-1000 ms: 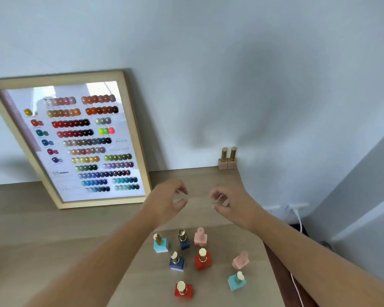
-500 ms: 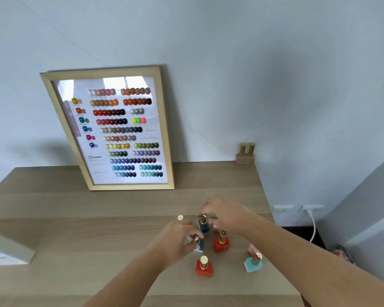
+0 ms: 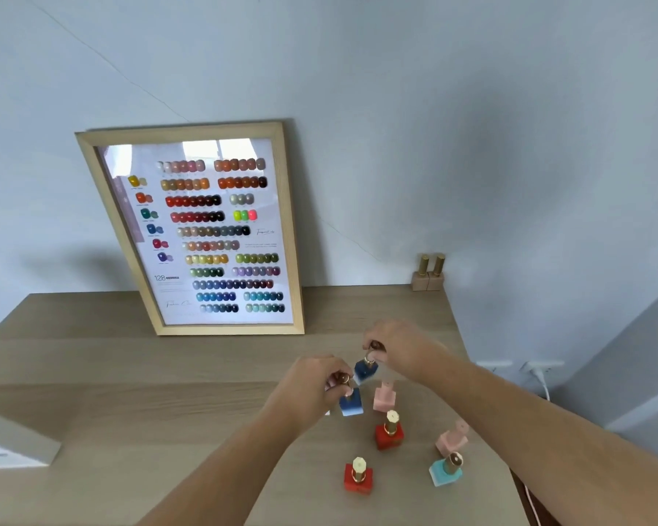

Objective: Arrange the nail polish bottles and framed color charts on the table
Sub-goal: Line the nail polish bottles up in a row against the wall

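- Two dark blue bottles off the table: one [image 3: 365, 369] tilted, pinched by its gold cap in the right hand [image 3: 399, 349]; the other [image 3: 351, 403] hanging upright from the left hand [image 3: 312, 385], fingers closed on its cap.
- Left standing on the table [image 3: 130, 373]: pink bottle [image 3: 384, 397], two red [image 3: 389, 434] [image 3: 358, 477], second pink [image 3: 452, 439], light blue [image 3: 446, 471].
- Framed color chart [image 3: 202, 229] leans on the wall; tan pair [image 3: 429, 273] sits at the back corner.
- Step, as I judge it: carrying the blues to a placement spot. Next: set both down upright, together, clear of neighbours.
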Tool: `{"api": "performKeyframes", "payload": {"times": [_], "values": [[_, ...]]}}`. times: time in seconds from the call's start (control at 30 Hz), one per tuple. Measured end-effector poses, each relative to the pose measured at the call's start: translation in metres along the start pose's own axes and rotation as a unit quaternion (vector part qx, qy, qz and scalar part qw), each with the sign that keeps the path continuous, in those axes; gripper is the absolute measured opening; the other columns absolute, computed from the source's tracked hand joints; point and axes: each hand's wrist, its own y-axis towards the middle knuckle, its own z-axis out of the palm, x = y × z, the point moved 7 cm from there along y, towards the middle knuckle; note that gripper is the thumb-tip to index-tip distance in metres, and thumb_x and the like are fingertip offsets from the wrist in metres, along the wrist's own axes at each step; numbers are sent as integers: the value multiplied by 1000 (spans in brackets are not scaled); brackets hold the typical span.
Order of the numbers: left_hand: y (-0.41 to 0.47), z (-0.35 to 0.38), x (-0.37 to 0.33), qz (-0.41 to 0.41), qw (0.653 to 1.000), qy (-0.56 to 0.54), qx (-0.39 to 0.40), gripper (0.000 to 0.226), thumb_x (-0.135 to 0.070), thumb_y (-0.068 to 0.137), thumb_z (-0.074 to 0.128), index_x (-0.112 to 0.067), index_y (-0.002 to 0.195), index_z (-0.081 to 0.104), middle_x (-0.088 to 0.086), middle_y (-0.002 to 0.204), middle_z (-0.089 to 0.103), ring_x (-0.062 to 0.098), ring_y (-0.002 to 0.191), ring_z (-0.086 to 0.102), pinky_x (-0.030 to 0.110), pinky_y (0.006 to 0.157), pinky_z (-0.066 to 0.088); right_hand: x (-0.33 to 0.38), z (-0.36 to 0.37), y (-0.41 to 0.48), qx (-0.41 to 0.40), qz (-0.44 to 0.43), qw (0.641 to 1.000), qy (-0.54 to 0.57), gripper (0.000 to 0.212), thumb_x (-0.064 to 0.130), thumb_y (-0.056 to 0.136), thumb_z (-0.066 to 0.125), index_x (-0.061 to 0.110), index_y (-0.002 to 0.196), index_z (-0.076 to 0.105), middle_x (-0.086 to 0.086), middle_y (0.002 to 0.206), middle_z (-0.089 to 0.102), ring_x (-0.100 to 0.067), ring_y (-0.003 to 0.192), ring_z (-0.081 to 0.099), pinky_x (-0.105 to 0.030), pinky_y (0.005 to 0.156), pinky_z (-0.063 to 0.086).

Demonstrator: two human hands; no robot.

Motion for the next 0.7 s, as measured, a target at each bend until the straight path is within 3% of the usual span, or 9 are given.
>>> {"api": "performKeyframes", "payload": {"times": [0.1, 0.2, 0.33, 0.43, 0.47, 0.53, 0.7], "values": [[29, -7, -7, 0, 1000, 3, -13, 19, -16, 84, 65, -14, 103, 68, 1, 97, 68, 15, 84, 60, 28, 82, 51, -22, -23, 10, -27, 23, 999, -17, 12, 18, 88, 58, 14, 98, 65, -3, 102, 64, -8, 77, 50, -12, 64, 33], [64, -14, -8, 3, 999, 24, -28, 17, -18, 85, 63, -16, 101, 67, 1, 97, 69, 12, 82, 58, 27, 80, 49, -47, -47, 25, -58, 66, 996, -28, 10, 17, 87, 60, 11, 93, 66, -6, 98, 66, -13, 76, 54, -21, 69, 40], [117, -13, -1, -14, 999, 37, -23, 15, -16, 86, 60, -15, 100, 67, 4, 98, 67, 18, 86, 60, 32, 82, 50, -77, -69, 54, -63, 126, 989, -42, 19, 7, 86, 58, 11, 103, 66, -8, 110, 64, -22, 93, 60, -31, 78, 48], [158, -7, 3, -21, 998, 56, -13, 18, -14, 87, 59, -14, 103, 67, 6, 100, 64, 23, 86, 60, 33, 78, 50, -96, -78, 81, -29, 153, 986, -61, 33, 5, 85, 56, 16, 116, 61, -4, 119, 61, -20, 101, 58, -20, 68, 41], [170, -6, 2, -22, 998, 66, -8, 18, -14, 88, 58, -13, 103, 67, 7, 100, 63, 24, 87, 60, 33, 78, 50, -102, -82, 88, -35, 157, 985, -62, 35, 5, 85, 56, 18, 117, 60, -3, 120, 61, -20, 105, 57, -18, 72, 42], [193, -1, 1, -25, 996, 84, 4, 18, -12, 88, 55, -10, 101, 67, 10, 100, 64, 28, 90, 60, 37, 79, 51, -115, -89, 99, -53, 166, 983, -52, 35, 3, 83, 57, 18, 115, 61, -4, 119, 61, -22, 107, 57, -30, 90, 47], [235, 7, -2, -38, 997, 69, -10, 21, -2, 83, 49, -6, 94, 66, 13, 96, 70, 32, 91, 63, 41, 82, 53, -135, -95, 118, -96, 144, 983, -58, 27, 1, 82, 54, 11, 105, 65, -8, 109, 66, -25, 95, 61, -34, 83, 52]]}}
